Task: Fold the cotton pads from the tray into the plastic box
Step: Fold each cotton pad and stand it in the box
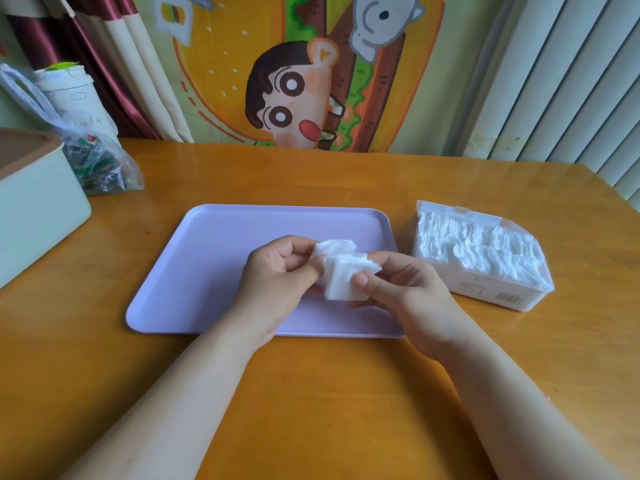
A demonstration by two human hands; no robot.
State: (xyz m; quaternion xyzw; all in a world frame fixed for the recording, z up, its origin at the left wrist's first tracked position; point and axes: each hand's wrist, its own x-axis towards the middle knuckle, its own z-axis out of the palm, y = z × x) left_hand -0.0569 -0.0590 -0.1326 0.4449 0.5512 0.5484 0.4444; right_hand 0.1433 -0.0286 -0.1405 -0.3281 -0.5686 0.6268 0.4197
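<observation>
A lilac tray (214, 258) lies in the middle of the wooden table. Above its right half, both hands hold a small stack of white cotton pads (341, 273). My left hand (277, 275) pinches the stack's upper left part, where the pads bend over. My right hand (401, 289) pinches the stack's right edge between thumb and fingers. To the right of the tray stands a clear plastic box (485, 289), open at the top and packed with white cotton pads (474, 247). No loose pads show on the tray's bare surface.
A pale green box with a brown lid (34, 202) stands at the left edge. Behind it are a clear plastic bag of green items (100, 164) and a white cup (72, 95). A cartoon cloth and curtains hang behind the table (346, 393).
</observation>
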